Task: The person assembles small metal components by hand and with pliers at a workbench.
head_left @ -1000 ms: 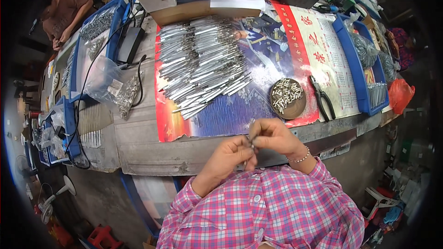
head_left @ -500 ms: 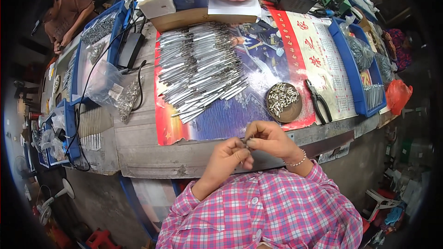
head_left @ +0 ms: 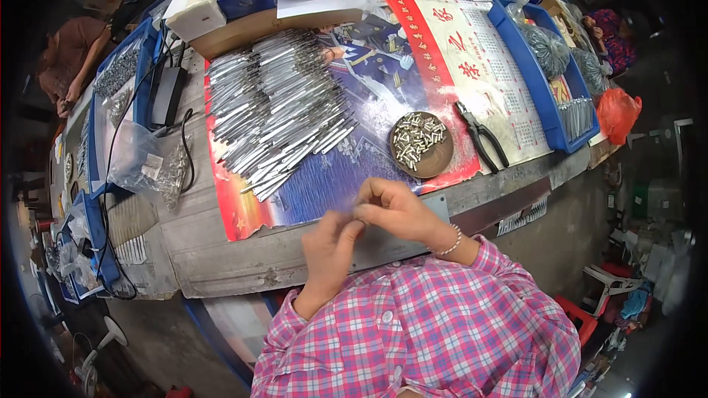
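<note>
Both my hands meet at the bench's front edge. My right hand (head_left: pixel 396 210), with a beaded bracelet at the wrist, has thumb and forefinger pinched; whatever sits between them is too small to make out. My left hand (head_left: pixel 328 245) touches or nearly touches it, fingers curled in and tips smeared by motion. A round brown dish (head_left: pixel 435 161) holding small silver metal sleeves (head_left: pixel 415 137) stands just beyond the right hand. Farther off to the left, a wide pile of thin silver metal rods (head_left: pixel 284 107) lies on a colourful poster (head_left: pixel 310 203). Black-handled pliers (head_left: pixel 483 140) rest right of the dish.
A blue bin (head_left: pixel 542 114) with bagged parts stands at the right, beside a red plastic bag (head_left: pixel 618 116). On the left are a clear bag of metal parts (head_left: pixel 151 166), black cables and another blue bin (head_left: pixel 94 155). A co-worker (head_left: pixel 74 59) sits at far left.
The view has swung, so the bench things appear shifted left. My hands stay together; the left has turned more upright and its fingers are blurred.
</note>
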{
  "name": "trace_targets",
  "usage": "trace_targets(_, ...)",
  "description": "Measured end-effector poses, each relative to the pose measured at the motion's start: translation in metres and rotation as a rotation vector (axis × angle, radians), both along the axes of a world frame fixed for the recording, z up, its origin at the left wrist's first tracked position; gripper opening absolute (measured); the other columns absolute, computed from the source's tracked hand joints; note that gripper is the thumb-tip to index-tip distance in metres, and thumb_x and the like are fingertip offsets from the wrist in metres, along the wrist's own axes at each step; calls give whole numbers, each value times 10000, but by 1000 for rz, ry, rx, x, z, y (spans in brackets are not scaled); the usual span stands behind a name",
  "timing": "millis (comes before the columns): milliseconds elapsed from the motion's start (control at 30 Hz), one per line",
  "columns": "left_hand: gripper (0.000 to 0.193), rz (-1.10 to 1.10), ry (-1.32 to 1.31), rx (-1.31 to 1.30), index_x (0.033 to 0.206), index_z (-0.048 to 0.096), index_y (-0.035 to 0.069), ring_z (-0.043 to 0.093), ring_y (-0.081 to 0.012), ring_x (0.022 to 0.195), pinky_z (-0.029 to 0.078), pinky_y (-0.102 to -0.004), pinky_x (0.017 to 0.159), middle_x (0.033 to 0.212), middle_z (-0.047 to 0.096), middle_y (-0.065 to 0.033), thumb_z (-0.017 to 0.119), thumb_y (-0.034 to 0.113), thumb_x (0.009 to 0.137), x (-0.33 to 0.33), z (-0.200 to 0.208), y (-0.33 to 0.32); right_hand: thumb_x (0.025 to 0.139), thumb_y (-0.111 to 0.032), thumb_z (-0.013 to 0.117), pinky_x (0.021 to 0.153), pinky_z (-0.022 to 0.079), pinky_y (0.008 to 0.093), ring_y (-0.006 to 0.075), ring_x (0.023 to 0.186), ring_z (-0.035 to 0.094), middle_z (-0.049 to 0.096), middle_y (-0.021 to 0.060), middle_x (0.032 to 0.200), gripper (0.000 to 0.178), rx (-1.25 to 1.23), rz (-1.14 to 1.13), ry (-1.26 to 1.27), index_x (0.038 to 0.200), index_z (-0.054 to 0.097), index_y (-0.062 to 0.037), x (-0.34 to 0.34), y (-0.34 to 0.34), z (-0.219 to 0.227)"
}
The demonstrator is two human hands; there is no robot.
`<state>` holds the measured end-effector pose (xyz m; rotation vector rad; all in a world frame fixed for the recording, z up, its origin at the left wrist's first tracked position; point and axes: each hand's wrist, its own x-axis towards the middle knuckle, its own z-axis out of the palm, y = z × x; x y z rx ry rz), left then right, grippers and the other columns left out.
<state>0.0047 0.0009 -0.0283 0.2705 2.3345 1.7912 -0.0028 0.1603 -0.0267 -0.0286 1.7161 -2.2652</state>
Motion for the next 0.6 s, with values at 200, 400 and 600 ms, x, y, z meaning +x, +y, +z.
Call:
trace_targets(200, 67, 94, -310, 538, 878, 581, -15, 539, -98, 832, 441, -210, 677, 1108, 466, -53, 570, 8, 816, -16, 15, -3, 874, -132, 543, 756, 438, 239, 81, 866, 506, 523, 36, 961, 289, -84, 254, -34, 1112, 438, -6, 4, 4, 14)
trace_targets(400, 100, -123, -297, 478, 909, 561, -21, 497, -104, 901, 408, -233, 782, 1081, 488, -79, 513, -29, 821, -16, 20, 7, 923, -170, 436, 644, 434, 222, 81, 742, 527, 516, 6, 817, 273, -260, 331, -224, 1154, 443, -25, 13, -6, 1)
trace_targets(600, 61, 89, 87, 245, 848, 554, -40, 523, -151, 872, 422, -248, 770, 942, 527, -95, 500, -35, 822, -17, 25, 3, 918, -217, 431, 701, 444, 352, 263, 807, 591, 581, 172, 884, 296, 299, 217, 106, 1098, 467, 16, 10, -17, 10)
